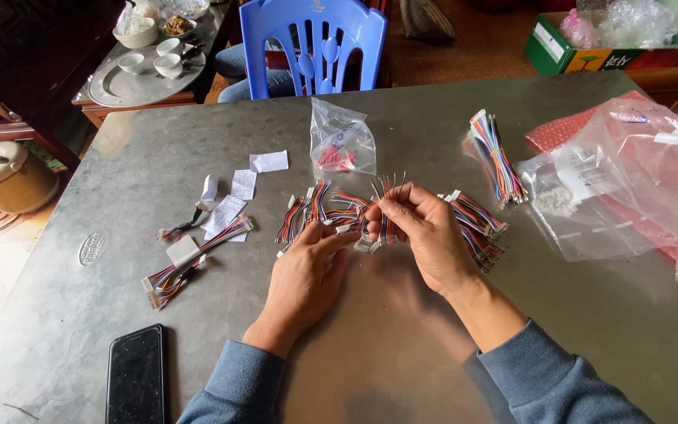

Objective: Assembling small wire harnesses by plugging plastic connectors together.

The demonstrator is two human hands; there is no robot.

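Note:
My right hand [425, 232] pinches a short bundle of multicoloured wires [386, 206] held upright, bare ends fanned upward. My left hand [308, 271] rests flat on the metal table [402, 345], its fingertips touching the white connector at the bundle's lower end. Around the hands lie several more striped wire harnesses [315, 208], and a stack of them [480, 228] sits just right of my right hand. A longer bundle [496, 157] lies farther back on the right.
A small clear bag [341, 140] with red parts stands behind the hands. Large plastic bags [629, 180] cover the right side. Paper slips [233, 196] and tagged harnesses [186, 263] lie left. A black phone [136, 375] is near the front edge. A blue chair [311, 43] stands behind the table.

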